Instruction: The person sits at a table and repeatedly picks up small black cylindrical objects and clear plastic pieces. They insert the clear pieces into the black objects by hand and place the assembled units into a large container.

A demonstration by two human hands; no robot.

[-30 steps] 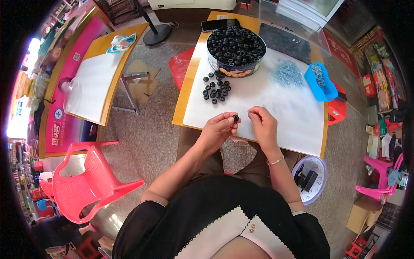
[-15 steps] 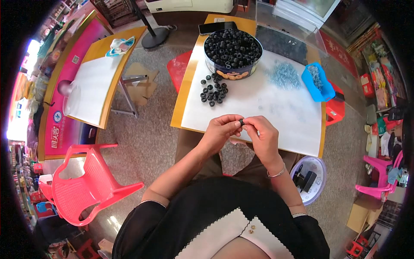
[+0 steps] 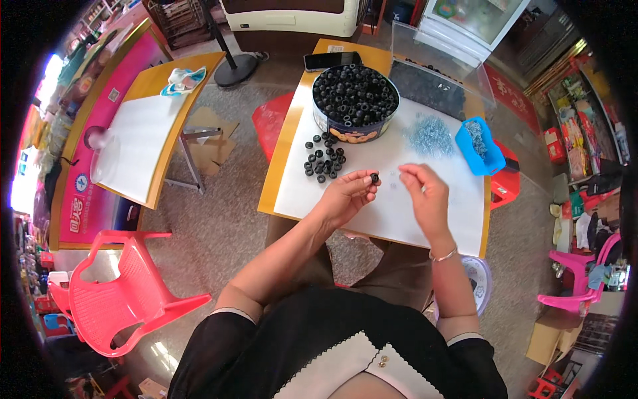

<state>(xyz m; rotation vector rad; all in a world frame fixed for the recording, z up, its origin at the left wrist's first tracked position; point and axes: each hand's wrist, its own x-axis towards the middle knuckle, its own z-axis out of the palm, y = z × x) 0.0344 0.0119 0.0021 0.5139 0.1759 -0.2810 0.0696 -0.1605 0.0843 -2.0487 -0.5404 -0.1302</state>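
My left hand (image 3: pixel 347 198) pinches a small black ring-shaped piece (image 3: pixel 375 178) between thumb and fingertips, above the front of the white-covered table. To its right, apart from it, my right hand (image 3: pixel 426 198) hovers with thumb and fingers drawn together; anything between them is too small to make out. Beyond my left hand lies a loose group of black ring-shaped pieces (image 3: pixel 323 160). A round tub (image 3: pixel 359 131) behind them is heaped with the same kind. Small clear bluish pieces (image 3: pixel 430 135) form a pile farther right, beside a blue plastic tray (image 3: pixel 490 159) holding more.
A phone (image 3: pixel 332 61) lies behind the tub, and a clear plastic box (image 3: pixel 435 80) stands at the back right. Below the table's right front is a pale basket (image 3: pixel 484 282). A pink chair (image 3: pixel 126 286) and a second table (image 3: pixel 143 146) stand to the left.
My right hand has parted from the black piece and moved right. My left hand keeps hold of the piece. The whole view has shifted slightly.
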